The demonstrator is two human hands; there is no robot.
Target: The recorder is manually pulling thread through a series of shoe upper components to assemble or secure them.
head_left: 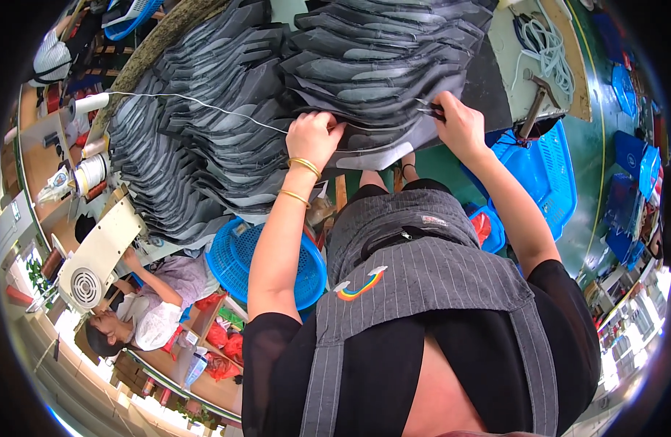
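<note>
Rows of overlapping dark grey and black flat pieces [383, 54], some with paler patches, lie in front of me. My left hand [313, 138], below two gold bangles, is closed with thumb and fingers together at the near left edge of these pieces. What it pinches looks like a dark piece's edge, mostly hidden by the fingers. A thin white line [204, 100], like thread, runs from the left up to this hand. In my right hand [459, 125], at the right side of the same row, are small dark thread snips [431, 109] with pale metal tips pointing left.
More dark pieces [204, 146] spread leftward. A hammer [539, 95] and coiled pale cord [550, 51] lie at the upper right. Blue plastic baskets [561, 171] stand right, another blue basket [266, 262] below left. A co-worker [150, 306] sits by a cream sewing machine [102, 255].
</note>
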